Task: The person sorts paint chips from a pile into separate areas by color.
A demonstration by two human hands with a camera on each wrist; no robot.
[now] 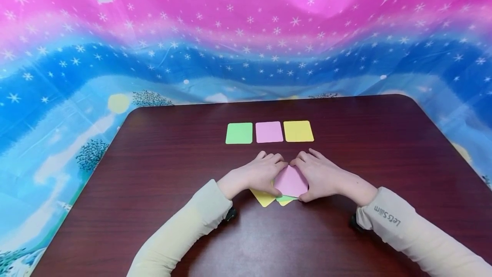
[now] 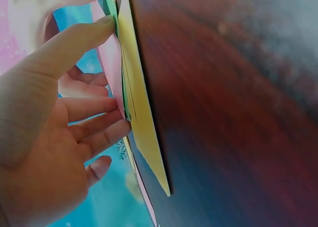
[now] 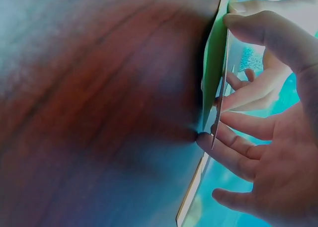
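A pink square card [image 1: 291,181] lies between the two hands, on top of a loose pile near the middle of the table. My left hand [image 1: 261,176] pinches its left side, thumb at the near corner and fingertips at the far one. On the opposite side my right hand [image 1: 324,176] grips it the same way. Under the pink card a green card [image 3: 214,58] pokes out. A yellow card [image 2: 144,122] sticks out at the lower left, beneath my left thumb, and another yellow corner [image 1: 284,203] shows below the green. Most of the lower cards are hidden.
Beyond the hands, a green card [image 1: 239,133], a pink card [image 1: 269,132] and a yellow card [image 1: 298,131] lie side by side in a row. The dark wooden table [image 1: 127,183] reaches back to a colourful snowflake-patterned cloth [image 1: 246,33].
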